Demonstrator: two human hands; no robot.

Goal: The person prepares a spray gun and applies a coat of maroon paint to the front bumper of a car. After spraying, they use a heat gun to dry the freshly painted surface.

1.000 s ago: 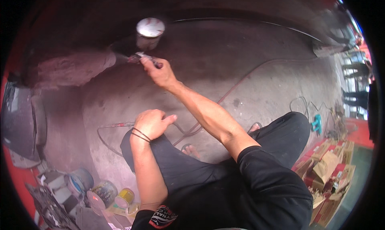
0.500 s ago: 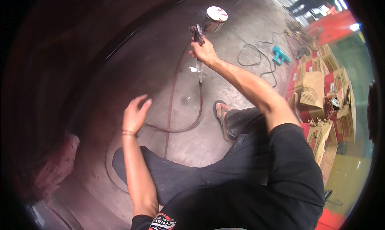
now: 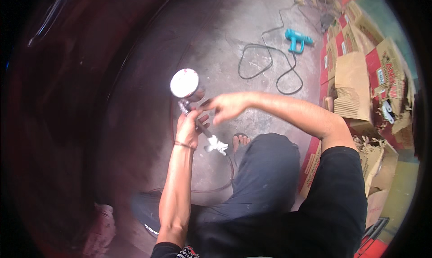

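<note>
My left hand (image 3: 186, 127) is closed around the handle of a spray gun (image 3: 184, 106). A metal cup (image 3: 196, 94) with a white, paint-marked lid (image 3: 184, 83) sits on the gun, tilted toward me. White wrapping (image 3: 217, 145) is tied below the handle, where a dark reddish hose (image 3: 232, 168) runs off in a loop. My right hand (image 3: 227, 106) is just right of the gun, slightly blurred, its fingers apart and reaching toward the gun's back. Whether a fingertip touches the gun I cannot tell.
A dark glossy curved panel (image 3: 58, 100) fills the left side. On the grey floor (image 3: 234, 28) lies a teal heat gun (image 3: 295, 39) with its looped black cord (image 3: 256, 77). Torn cardboard boxes (image 3: 352, 84) line the right. A pale crumpled bundle (image 3: 101, 228) is at lower left.
The spray gun has come nearer to me and leftward, passing from my right hand to my left. My left hand has risen and closed on it; my right hand has let go. The view has shifted.
</note>
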